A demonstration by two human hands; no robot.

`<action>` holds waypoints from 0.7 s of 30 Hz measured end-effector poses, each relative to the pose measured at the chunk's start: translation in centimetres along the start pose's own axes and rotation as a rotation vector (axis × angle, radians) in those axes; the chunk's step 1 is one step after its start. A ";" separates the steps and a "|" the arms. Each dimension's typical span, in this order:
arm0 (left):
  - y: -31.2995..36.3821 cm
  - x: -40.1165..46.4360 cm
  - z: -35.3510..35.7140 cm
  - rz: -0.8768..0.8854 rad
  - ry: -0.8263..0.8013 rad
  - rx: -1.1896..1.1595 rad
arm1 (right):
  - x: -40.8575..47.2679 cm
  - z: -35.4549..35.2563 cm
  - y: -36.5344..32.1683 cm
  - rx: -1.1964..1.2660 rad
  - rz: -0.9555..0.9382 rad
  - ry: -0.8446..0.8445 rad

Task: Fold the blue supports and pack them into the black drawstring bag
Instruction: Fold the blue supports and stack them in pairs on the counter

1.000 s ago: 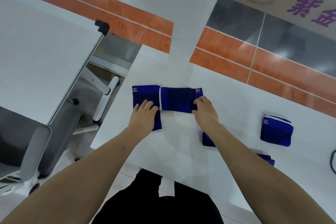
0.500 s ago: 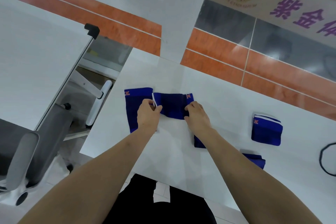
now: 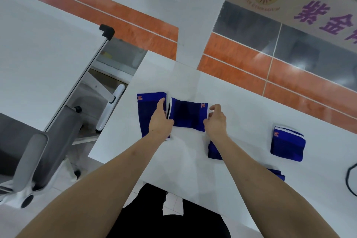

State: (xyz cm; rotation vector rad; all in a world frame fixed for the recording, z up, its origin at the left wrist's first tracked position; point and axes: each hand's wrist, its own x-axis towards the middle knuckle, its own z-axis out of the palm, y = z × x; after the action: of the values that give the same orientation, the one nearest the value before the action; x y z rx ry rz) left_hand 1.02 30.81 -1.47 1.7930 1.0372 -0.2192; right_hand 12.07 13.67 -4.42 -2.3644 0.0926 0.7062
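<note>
A blue support [image 3: 188, 115] lies across the white table [image 3: 193, 160], near its far left corner, held at both ends. The person's left hand [image 3: 160, 121] grips its left, white-trimmed edge, thumb toward the near side and index finger stretched out along the edge. The right hand [image 3: 216, 120] pinches the right edge between curled fingers and thumb, just below the orange logo at that corner. The middle of the fabric looks slightly raised off the surface, though the angle makes that hard to judge.

Just to the left, touching or nearly touching it, a second blue support [image 3: 147, 114] lies flat, running from far to near, partly under the left hand and wrist. A folded blue piece [image 3: 213, 150] shows beside the right forearm, mostly hidden by it. Further right, well apart, a folded support [image 3: 286, 144] sits on the table with its white trim facing away. Another blue edge [image 3: 277, 174] peeks out under the right arm near the table's front. At the far right margin a black cord [image 3: 350, 179] curves into view.

Beyond the table's left edge stands a grey chair [image 3: 38, 156] beside a second white desk [image 3: 38, 44].
</note>
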 end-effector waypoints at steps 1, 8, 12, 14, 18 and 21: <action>0.0 -0.3 -0.4 0.011 0.003 -0.023 | -0.3 0.0 -0.2 0.060 0.001 -0.004; -1.8 -3.5 -2.9 -0.015 0.167 -0.222 | -1.0 1.0 -4.1 0.093 -0.248 0.094; -3.4 -5.5 -4.1 -0.149 0.236 -0.303 | -0.4 3.0 -7.9 0.063 -0.374 0.060; -4.4 -6.2 -4.5 -0.209 0.253 -0.348 | 0.0 4.2 -9.7 -0.013 -0.454 0.040; -6.2 -7.3 -3.8 -0.302 0.244 -0.505 | 0.8 6.6 -12.6 -0.198 -0.537 -0.006; -7.0 -7.7 -2.6 -0.349 0.251 -0.549 | 1.1 8.2 -14.1 -0.307 -0.610 -0.058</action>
State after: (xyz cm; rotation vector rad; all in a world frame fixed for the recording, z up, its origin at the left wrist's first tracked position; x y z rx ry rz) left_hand -9.55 29.60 -0.57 1.1566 1.4282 0.0807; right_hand 12.57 29.85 -2.06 -2.4531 -0.7784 0.5067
